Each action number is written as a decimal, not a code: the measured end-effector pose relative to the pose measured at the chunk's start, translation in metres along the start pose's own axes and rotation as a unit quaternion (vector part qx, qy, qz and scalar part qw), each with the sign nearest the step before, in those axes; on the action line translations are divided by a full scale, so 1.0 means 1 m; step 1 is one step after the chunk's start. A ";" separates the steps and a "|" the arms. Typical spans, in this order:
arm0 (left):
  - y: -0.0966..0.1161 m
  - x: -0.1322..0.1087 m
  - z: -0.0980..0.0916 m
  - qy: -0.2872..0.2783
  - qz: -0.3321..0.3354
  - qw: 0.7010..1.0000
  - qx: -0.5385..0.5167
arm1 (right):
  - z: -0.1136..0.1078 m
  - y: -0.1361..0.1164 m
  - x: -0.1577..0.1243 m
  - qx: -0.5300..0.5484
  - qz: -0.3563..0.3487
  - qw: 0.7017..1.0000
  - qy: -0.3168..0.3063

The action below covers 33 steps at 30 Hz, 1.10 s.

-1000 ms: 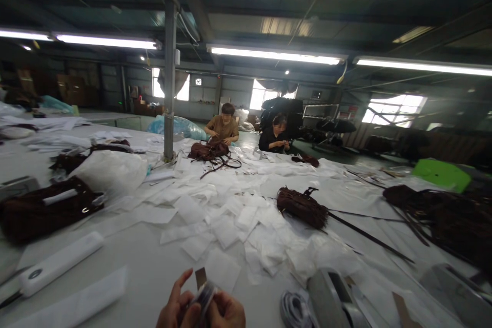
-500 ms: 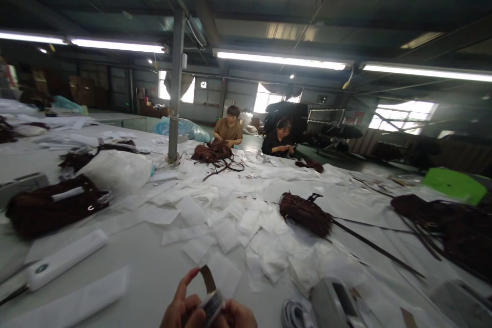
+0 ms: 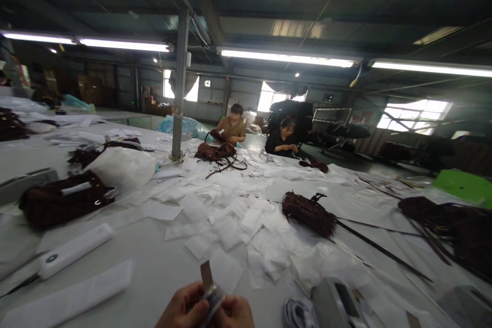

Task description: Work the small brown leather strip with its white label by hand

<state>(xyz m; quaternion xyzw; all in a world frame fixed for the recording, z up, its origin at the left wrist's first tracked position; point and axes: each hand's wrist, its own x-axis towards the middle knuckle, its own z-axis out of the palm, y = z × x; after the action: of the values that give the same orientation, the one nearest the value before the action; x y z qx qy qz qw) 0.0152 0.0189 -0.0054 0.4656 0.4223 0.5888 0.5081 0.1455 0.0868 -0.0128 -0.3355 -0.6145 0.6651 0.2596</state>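
Note:
At the bottom centre, my left hand [image 3: 181, 308] and my right hand [image 3: 237, 311] are closed on a small round roll of tape [image 3: 213, 299], one on each side. The roll looks greyish and shiny, and its lower part is hidden by my fingers. A short brown strip [image 3: 206, 274] stands up from it, its top end free. White paper sheets [image 3: 226, 266] lie on the table just beyond my hands. To the right sit a grey tape dispenser-like device [image 3: 330, 300] and a coiled pale cable [image 3: 296, 313].
A white handheld tool [image 3: 77, 251] lies at left beside a long white strip [image 3: 73, 297]. Dark brown fringed bags [image 3: 307, 212] are spread over the table. A post [image 3: 180, 87] rises from it. Across the table, two people [image 3: 232, 125] handle things. A green object [image 3: 463, 186] is far right.
My left index finger has come down from the strip's end, and the strip now stands straighter. Across the table, a dark strap has been raised by the person in brown. My view has shifted slightly.

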 end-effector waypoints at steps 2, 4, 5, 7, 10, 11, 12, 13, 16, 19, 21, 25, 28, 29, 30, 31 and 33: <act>0.002 0.001 -0.001 0.009 0.001 0.998 0.062 | 0.002 0.003 0.001 0.000 0.010 0.999 0.035; 0.003 0.003 -0.003 0.014 -0.005 0.995 0.099 | 0.003 0.002 0.000 0.002 0.009 0.998 0.056; 0.003 0.004 -0.004 0.014 -0.010 0.994 0.109 | 0.003 0.001 -0.001 0.008 0.010 0.999 0.050; 0.003 0.006 -0.006 0.012 -0.015 0.991 0.131 | 0.001 -0.003 -0.002 0.037 0.021 0.999 0.014; 0.006 0.008 -0.006 0.014 -0.013 0.983 0.181 | -0.005 -0.008 -0.005 0.088 0.047 0.994 -0.048; 0.007 0.009 -0.006 0.015 -0.011 0.980 0.196 | -0.007 -0.009 -0.006 0.095 0.052 0.993 -0.054; 0.007 0.009 -0.005 0.016 -0.010 0.978 0.209 | -0.008 -0.009 -0.007 0.096 0.055 0.993 -0.050; 0.007 0.009 -0.004 0.017 -0.012 0.976 0.217 | -0.009 -0.009 -0.008 0.094 0.057 0.993 -0.039; 0.005 0.010 -0.002 0.018 -0.022 0.976 0.216 | -0.009 -0.003 -0.009 0.074 0.070 0.995 0.013; 0.003 0.011 -0.002 0.013 -0.033 0.981 0.190 | -0.010 0.003 -0.007 0.043 0.075 0.995 0.048; 0.003 0.012 -0.003 0.008 -0.038 0.985 0.168 | -0.011 0.006 -0.005 0.029 0.076 0.996 0.048; 0.005 0.013 -0.005 0.011 -0.037 0.993 0.111 | -0.012 0.008 -0.003 0.025 0.072 0.996 0.041; 0.003 0.014 -0.006 0.027 -0.052 0.997 0.059 | -0.018 0.014 -0.002 0.032 0.042 0.998 0.019; 0.002 0.014 -0.006 0.033 -0.058 0.997 0.042 | -0.022 0.019 -0.002 0.034 0.026 0.999 0.021; 0.001 0.013 -0.007 0.039 -0.063 0.997 0.025 | -0.027 0.023 -0.002 0.029 0.003 0.999 0.030; 0.000 0.013 -0.007 0.044 -0.066 0.997 0.010 | -0.032 0.029 -0.003 0.007 -0.031 0.999 0.042; 0.001 0.013 -0.007 0.047 -0.069 0.996 -0.016 | -0.043 0.037 -0.004 -0.096 -0.150 0.983 0.048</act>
<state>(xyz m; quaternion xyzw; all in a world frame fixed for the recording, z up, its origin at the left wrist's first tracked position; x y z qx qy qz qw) 0.0073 0.0314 -0.0048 0.3991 0.4677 0.5799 0.5345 0.1835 0.1078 -0.0503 -0.2949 -0.7054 0.5397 0.3524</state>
